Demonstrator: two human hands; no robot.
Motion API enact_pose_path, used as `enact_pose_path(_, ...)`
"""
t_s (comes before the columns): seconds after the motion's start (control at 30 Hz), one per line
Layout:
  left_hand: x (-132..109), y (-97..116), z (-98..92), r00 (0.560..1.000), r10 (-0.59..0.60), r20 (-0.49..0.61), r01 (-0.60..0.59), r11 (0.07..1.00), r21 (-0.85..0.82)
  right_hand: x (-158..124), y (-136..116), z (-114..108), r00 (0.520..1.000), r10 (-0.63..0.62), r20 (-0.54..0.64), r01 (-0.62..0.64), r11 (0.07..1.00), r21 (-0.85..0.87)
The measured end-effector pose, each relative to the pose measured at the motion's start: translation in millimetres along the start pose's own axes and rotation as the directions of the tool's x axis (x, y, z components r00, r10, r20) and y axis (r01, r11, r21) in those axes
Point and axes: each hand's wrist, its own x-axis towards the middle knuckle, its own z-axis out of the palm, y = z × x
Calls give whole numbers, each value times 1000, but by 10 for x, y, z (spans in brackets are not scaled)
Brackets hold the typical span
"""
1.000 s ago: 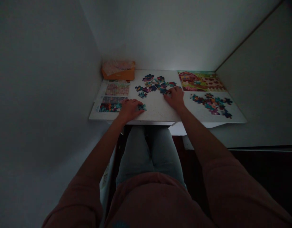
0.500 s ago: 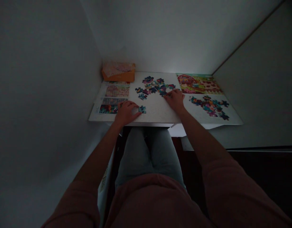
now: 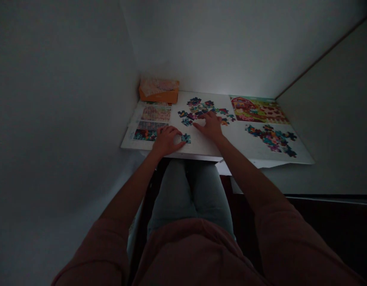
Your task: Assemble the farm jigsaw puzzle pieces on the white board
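Observation:
My left hand (image 3: 167, 141) rests on the front left of the white table, fingers curved and thumb apart from them. A small teal jigsaw piece (image 3: 186, 138) lies flat at its thumb and fingertips; whether they touch it I cannot tell. My right hand (image 3: 211, 127) is over the near side of a loose spread of jigsaw pieces (image 3: 195, 101), thumb and fingers spread apart. It covers part of the spread, and nothing shows between its fingers. Several pieces lie just beyond its fingertips and to its right.
A printed picture sheet (image 3: 156, 114) lies at left, partly under my left hand. Behind it stands an orange box (image 3: 159, 95). On the right are a colourful farm picture (image 3: 261, 110) and another heap of jigsaw pieces (image 3: 274, 137). Walls border the white table (image 3: 201, 149).
My right hand has moved left across the spread, uncovering pieces on its right side, and its thumb has opened away from the fingers. My left hand stays by the teal piece. The view has shifted slightly.

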Motion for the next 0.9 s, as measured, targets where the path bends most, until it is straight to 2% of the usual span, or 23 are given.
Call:
enact_pose_path(0.13, -26, 67, -48, 999, -8, 38, 6, 998, 59, 222, -397, 175, 994, -13, 111, 14, 1000, -10)
enact_pose_path(0.27, -41, 153, -112, 996, 0, 95, -14, 989, 144, 329, -469, 185, 986, 2, 167, -2, 1000, 0)
enact_pose_path(0.37, -36, 199, -136, 994, -19, 109, -2, 982, 190, 309, -363, 130, 983, -3, 185, -7, 999, 54)
enact_pose_path(0.47, -31, 215, -131, 994, -18, 110, -4, 981, 196, 184, -175, 67, 986, -60, 157, 32, 984, 175)
enact_pose_path(0.6, -30, 202, -110, 995, -6, 100, -12, 983, 181, -144, 128, -18, 990, -69, 121, 28, 950, 311)
enact_pose_path(0.7, -29, 187, -99, 995, -4, 98, -14, 983, 181, -442, 314, -90, 993, -79, 90, 45, 944, 326)
enact_pose_path(0.8, -25, 180, -95, 995, 1, 96, -18, 983, 182, -691, 408, -152, 990, -129, 57, 105, 941, 322)
enact_pose_path(0.9, -18, 182, -97, 995, 0, 100, -18, 983, 181, -833, 404, -174, 979, -188, 83, 145, 916, 374)
